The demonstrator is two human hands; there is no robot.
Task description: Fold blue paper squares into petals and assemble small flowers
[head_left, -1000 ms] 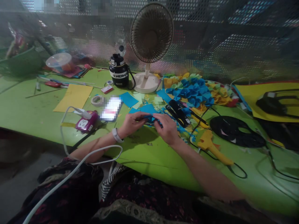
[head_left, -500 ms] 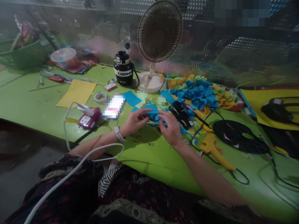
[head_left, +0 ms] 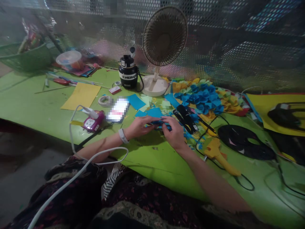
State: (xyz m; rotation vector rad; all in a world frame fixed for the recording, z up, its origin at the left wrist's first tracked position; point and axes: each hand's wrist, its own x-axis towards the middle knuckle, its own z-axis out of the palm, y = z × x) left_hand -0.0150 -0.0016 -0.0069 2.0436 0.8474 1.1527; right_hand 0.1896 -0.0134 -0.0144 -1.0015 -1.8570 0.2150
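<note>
Between my two hands is a small piece of blue paper (head_left: 156,122), mostly covered by the fingers. My left hand (head_left: 140,126) pinches its left side, thumb below and fingers on top. On the other side my right hand (head_left: 173,131) grips the paper with bent fingers. Flat blue sheets (head_left: 153,112) and small blue scraps lie just beyond the fingertips. A black stapler-like tool (head_left: 185,119) rests to the right of my right hand. Farther back is a heap of folded blue paper pieces (head_left: 206,95) among yellow and green ones.
A yellow glue gun (head_left: 221,157) and a black mask-like shape (head_left: 245,142) lie at the right. A fan (head_left: 165,36) and a black bottle (head_left: 128,72) stand behind. Left are a phone (head_left: 118,109), a tape roll (head_left: 105,101) and a purple socket (head_left: 93,121); a white cable (head_left: 71,183) crosses in front.
Half a second ago the blue paper showed more broadly between my hands; now it is tilted flatter and the fingers cover more of it. The view has shifted slightly.
</note>
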